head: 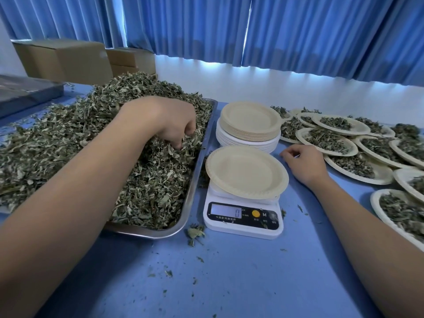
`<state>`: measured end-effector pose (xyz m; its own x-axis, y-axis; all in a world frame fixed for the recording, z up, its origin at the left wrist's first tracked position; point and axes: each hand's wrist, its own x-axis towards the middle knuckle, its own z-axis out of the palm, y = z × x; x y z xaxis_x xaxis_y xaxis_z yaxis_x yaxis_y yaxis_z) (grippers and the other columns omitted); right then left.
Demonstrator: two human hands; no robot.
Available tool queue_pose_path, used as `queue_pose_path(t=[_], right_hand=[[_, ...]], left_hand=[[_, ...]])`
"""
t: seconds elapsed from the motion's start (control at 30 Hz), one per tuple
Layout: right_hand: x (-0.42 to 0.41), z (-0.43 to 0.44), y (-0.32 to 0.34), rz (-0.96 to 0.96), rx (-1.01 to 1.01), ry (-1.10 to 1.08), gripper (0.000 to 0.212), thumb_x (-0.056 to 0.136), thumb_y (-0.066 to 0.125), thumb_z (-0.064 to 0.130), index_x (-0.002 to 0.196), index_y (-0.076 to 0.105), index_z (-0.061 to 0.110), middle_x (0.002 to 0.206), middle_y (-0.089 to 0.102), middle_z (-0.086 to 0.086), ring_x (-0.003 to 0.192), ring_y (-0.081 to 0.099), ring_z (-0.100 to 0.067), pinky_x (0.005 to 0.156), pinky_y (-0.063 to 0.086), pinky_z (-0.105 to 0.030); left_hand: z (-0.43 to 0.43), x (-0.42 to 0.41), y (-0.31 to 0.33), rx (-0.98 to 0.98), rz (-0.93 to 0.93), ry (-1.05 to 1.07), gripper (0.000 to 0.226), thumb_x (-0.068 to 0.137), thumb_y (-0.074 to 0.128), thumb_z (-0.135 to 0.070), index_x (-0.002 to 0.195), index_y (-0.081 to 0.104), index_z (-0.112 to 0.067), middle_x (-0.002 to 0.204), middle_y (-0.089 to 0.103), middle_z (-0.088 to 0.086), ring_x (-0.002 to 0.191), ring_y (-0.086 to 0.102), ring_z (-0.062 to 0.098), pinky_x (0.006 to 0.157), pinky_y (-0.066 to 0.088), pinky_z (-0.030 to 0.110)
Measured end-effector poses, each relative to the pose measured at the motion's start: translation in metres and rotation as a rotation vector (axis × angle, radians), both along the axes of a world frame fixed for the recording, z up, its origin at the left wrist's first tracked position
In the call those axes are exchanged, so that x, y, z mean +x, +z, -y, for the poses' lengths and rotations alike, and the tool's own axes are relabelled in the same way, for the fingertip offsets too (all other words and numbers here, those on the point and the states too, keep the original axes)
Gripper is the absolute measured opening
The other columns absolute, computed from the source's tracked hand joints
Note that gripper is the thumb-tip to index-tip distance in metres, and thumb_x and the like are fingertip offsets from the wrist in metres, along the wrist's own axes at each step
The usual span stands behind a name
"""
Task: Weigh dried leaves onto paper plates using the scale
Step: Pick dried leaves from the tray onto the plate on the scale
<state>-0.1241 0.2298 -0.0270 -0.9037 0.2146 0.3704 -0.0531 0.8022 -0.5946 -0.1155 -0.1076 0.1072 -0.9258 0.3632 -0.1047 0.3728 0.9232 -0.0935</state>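
Left hand [169, 125] sunk in dried leaves [149, 180] heaped on metal tray [146, 234]; fingers curled down, gripping clump of leaves. Scale [243, 219] just beside tray, display reads 0; empty plate [246, 172] sits on it. Right hand [302, 162] rests on blue surface [229, 271] right of scale, fingers loosely curled, holding nothing. Plate stack [250, 125] behind scale. Filled plates [330, 138] overlap at right.

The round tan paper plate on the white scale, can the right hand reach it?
Probably yes: the right hand rests beside the round tan paper plate on the white scale, nothing between them.
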Motion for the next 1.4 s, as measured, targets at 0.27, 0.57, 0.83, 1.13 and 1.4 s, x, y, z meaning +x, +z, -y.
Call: queue_pose_path(t=[0.27,0.57,0.83,1.13,1.4], right_hand=[[0.001,0.001,0.001,0.005,-0.010,0.004,0.017,0.095,0.062,0.015,0.085,0.077,0.016,0.084,0.075,-0.004,0.084,0.067,-0.024,0.077,0.053,-0.038],[0.002,0.001,0.001,0.006,-0.009,0.001,0.018,0.096,0.062,0.017,0.088,0.077,0.012,0.085,0.075,-0.007,0.083,0.066,-0.025,0.075,0.053,-0.038],[0.000,0.000,0.000,0.000,0.009,-0.002,0.019,0.096,0.061,0.018,0.086,0.076,0.013,0.080,0.074,-0.008,0.077,0.066,-0.025,0.072,0.052,-0.038],[0.001,0.000,0.000,0.001,0.010,-0.003,0.018,0.096,0.062,0.018,0.085,0.077,0.013,0.081,0.074,-0.008,0.080,0.066,-0.026,0.073,0.053,-0.038],[0.003,0.000,0.000,-0.007,0.002,0.000,0.018,0.095,0.063,0.016,0.083,0.076,0.015,0.081,0.074,-0.005,0.081,0.066,-0.025,0.074,0.052,-0.038]], left_hand=[[-0.005,0.004,0.006,0.174,-0.172,-0.001,0.039,0.083,0.076,-0.006,0.120,0.071,-0.015,0.121,0.069,0.009,0.099,0.064,0.028,0.091,0.055,0.039],[-0.042,0.018,-0.007,0.713,-0.106,-0.249,0.034,0.077,0.083,-0.019,0.110,0.074,-0.026,0.088,0.062,-0.027,0.079,0.055,-0.012,0.071,0.037,0.006],[-0.044,0.013,-0.019,0.715,0.109,-0.294,0.036,0.084,0.076,-0.003,0.113,0.072,-0.024,0.113,0.070,-0.015,0.099,0.068,0.001,0.086,0.054,0.020],[0.002,-0.022,-0.036,-0.046,0.125,0.116,0.086,0.082,0.082,-0.030,0.154,0.035,-0.023,0.157,0.039,0.006,0.135,0.046,0.032,0.108,0.042,0.043],[-0.004,-0.015,-0.032,-0.064,0.084,0.049,0.071,0.082,0.081,-0.015,0.145,0.050,-0.019,0.146,0.052,0.010,0.117,0.058,0.034,0.093,0.051,0.039]])
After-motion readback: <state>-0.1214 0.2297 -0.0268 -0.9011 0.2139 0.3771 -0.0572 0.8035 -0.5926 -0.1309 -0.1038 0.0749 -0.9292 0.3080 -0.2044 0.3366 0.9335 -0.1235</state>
